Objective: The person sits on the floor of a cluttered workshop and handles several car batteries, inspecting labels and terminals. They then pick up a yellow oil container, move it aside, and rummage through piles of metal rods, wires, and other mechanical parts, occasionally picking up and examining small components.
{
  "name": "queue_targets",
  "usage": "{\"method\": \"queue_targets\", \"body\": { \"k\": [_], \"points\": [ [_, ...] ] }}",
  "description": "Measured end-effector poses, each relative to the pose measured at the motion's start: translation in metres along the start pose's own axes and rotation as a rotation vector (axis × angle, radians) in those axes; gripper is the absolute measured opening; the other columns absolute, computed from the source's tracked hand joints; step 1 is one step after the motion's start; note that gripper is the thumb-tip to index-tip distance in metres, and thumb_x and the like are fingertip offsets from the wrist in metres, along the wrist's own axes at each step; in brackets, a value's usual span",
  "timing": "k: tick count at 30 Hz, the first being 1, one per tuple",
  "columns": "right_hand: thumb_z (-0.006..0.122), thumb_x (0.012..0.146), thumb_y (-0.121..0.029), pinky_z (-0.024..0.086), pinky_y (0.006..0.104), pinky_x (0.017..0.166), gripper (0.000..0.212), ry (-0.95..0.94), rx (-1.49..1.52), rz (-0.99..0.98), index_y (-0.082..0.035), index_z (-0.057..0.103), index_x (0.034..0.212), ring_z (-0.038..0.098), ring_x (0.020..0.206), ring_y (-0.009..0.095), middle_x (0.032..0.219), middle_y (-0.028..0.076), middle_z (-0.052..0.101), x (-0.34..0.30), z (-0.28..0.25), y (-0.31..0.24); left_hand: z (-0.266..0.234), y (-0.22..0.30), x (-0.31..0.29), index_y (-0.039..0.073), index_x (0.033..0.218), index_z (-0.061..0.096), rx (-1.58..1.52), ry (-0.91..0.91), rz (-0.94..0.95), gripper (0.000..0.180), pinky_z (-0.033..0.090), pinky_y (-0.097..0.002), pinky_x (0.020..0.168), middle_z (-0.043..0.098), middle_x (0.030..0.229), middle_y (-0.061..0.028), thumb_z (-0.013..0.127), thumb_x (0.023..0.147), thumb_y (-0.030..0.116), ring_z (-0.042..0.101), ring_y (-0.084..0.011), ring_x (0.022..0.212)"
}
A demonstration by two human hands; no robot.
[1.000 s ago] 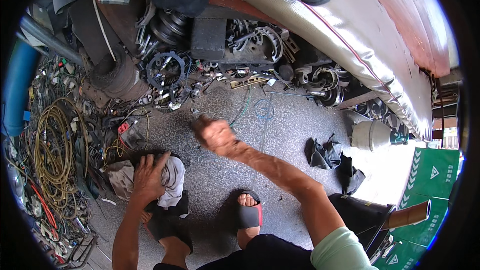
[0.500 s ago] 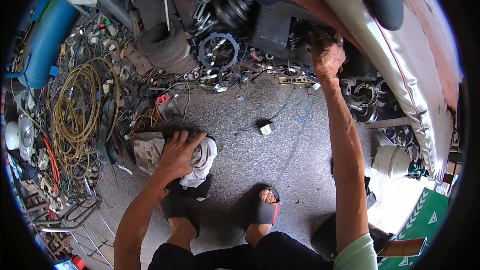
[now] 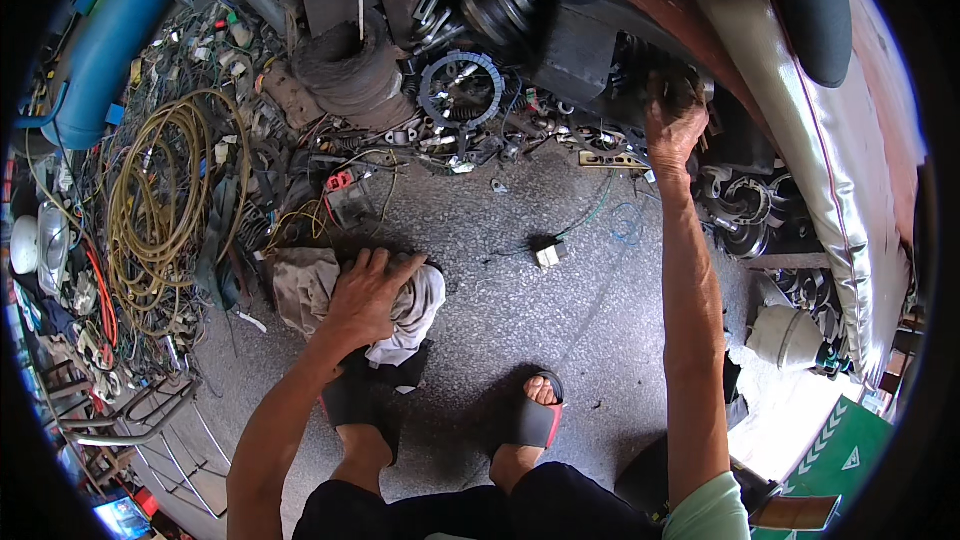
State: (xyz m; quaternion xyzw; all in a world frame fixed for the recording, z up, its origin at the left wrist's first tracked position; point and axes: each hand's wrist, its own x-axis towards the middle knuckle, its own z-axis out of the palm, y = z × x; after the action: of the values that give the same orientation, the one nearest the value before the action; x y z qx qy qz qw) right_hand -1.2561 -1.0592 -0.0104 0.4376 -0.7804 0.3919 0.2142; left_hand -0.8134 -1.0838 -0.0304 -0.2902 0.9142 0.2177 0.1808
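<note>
My left hand (image 3: 365,300) rests over a crumpled grey-beige cloth (image 3: 420,305) on the floor. Its fingers bend over the cloth and the thumb stretches out to the right. A black thing (image 3: 400,370) shows under the cloth's near edge. Stretched far forward, my right hand (image 3: 676,130) has its fingers curled down among dark, greasy metal parts. Whatever lies between those fingers is too dark to make out. Beside that hand, on its left, is a dark block-shaped metal piece (image 3: 575,60).
A toothed ring (image 3: 430,105) and a thick coiled strip (image 3: 350,90) lie at the back. Coiled yellowish hose (image 3: 115,230) and tangled wires cover the left. A small white connector (image 3: 549,255) sits mid-floor. A silver-edged seat (image 3: 825,170) leans in from the right.
The whole view has shifted slightly, with things appearing a little further right and lower. My right hand's fingers have curled further among the dark parts. My left hand stays on the cloth.
</note>
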Motion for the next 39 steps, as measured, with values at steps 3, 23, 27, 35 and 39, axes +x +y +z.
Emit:
{"method": "queue_targets", "body": {
  "k": [3,23,27,35,39],
  "points": [
    [0.067,0.087,-0.017,0.051,0.0422,0.086,0.018,-0.048,-0.076,0.044,-0.001,0.071,0.095,0.066,0.095,0.036,0.105,0.016,0.069,0.002,-0.006,-0.001,0.002,-0.001,0.000,0.024,0.150,0.038,0.024,0.029,0.012,0.096,0.046,-0.0455,0.092,0.048,0.122,-0.0190,0.069,0.062,0.000,0.048,-0.0409,0.112],
    [0.069,0.074,-0.009,0.047,0.0440,0.095,0.015,-0.945,0.061,-0.678,-0.001,0.069,0.086,0.058,0.109,0.033,0.114,0.017,0.062,-0.174,-0.070,-0.074,0.022,0.023,-0.027,0.005,0.149,0.037,-0.038,0.236,0.050,0.069,0.049,-0.0469,0.087,0.054,0.117,-0.0227,0.063,0.086,0.019,0.056,-0.0403,0.104],
    [0.070,0.076,-0.005,0.049,0.0460,0.091,0.025,-0.856,0.135,-0.558,0.002,0.066,0.100,0.059,0.106,0.037,0.114,0.020,0.061,-0.154,-0.065,-0.099,0.032,0.079,-0.046,0.007,0.148,0.036,-0.185,0.480,0.022,0.069,0.044,-0.0501,0.095,0.050,0.123,-0.0226,0.064,0.088,0.026,0.054,-0.0394,0.108],
    [0.074,0.081,-0.022,0.044,0.0497,0.102,0.070,-1.163,0.425,-0.648,-0.008,0.045,0.143,0.052,0.121,0.042,0.137,0.024,0.049,-0.187,-0.062,-0.243,-0.002,0.085,-0.128,0.007,0.126,0.057,-0.045,0.254,0.019,0.053,0.042,-0.0442,0.101,0.058,0.114,-0.0135,0.073,0.079,0.027,0.057,-0.0300,0.108],
    [0.074,0.080,-0.022,0.042,0.0577,0.095,0.075,-1.254,0.300,-0.939,-0.022,0.041,0.147,0.049,0.123,0.040,0.135,0.023,0.047,-0.243,-0.052,-0.267,0.004,0.090,-0.203,0.006,0.123,0.059,-0.204,0.388,-0.190,0.046,0.047,-0.0416,0.084,0.062,0.098,-0.0109,0.071,0.083,0.028,0.062,-0.0274,0.098]
  ]
}}
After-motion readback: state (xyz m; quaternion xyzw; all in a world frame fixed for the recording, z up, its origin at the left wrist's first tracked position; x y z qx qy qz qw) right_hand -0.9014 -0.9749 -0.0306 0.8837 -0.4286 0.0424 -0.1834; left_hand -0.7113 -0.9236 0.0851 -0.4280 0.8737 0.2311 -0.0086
